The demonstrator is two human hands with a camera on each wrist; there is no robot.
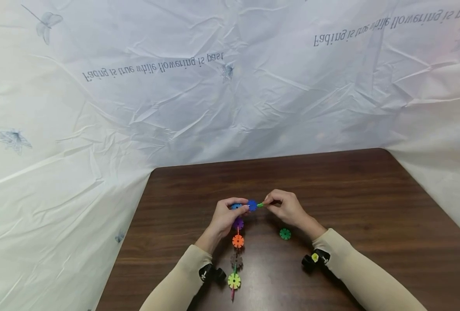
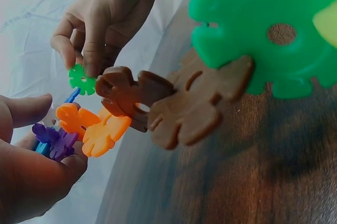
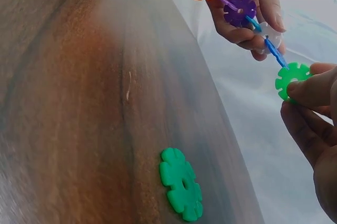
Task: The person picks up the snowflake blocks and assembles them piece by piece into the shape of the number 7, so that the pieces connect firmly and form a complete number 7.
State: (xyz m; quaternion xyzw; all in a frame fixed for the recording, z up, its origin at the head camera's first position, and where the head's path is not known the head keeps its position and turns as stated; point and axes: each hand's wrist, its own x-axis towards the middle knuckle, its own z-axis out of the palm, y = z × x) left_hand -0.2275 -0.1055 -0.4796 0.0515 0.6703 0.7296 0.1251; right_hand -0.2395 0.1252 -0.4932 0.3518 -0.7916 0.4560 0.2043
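Note:
A chain of slotted plastic flower discs runs from my left hand (image 1: 224, 217) toward the near side of the table. My left fingers and thumb grip its far end around the white disc (image 3: 269, 37), beside the purple disc (image 3: 240, 11). The blue disc (image 1: 252, 205) sticks out to the right. Between thumb and fingers, my right hand (image 1: 288, 208) pinches a bright green disc (image 3: 290, 76) whose edge meets the blue one; how deep the slots fit cannot be seen. Further down come orange (image 1: 237, 241), brown (image 1: 236, 261), green (image 2: 237, 29), yellow (image 1: 234, 281) and pinkish-red (image 1: 232, 294) discs.
One loose dark green disc (image 1: 285, 234) lies flat on the brown wooden table (image 1: 350, 194), below my right hand. Wrinkled white printed sheeting (image 1: 214, 108) hangs behind and at the sides. Each wrist carries a small black camera mount (image 1: 309, 261).

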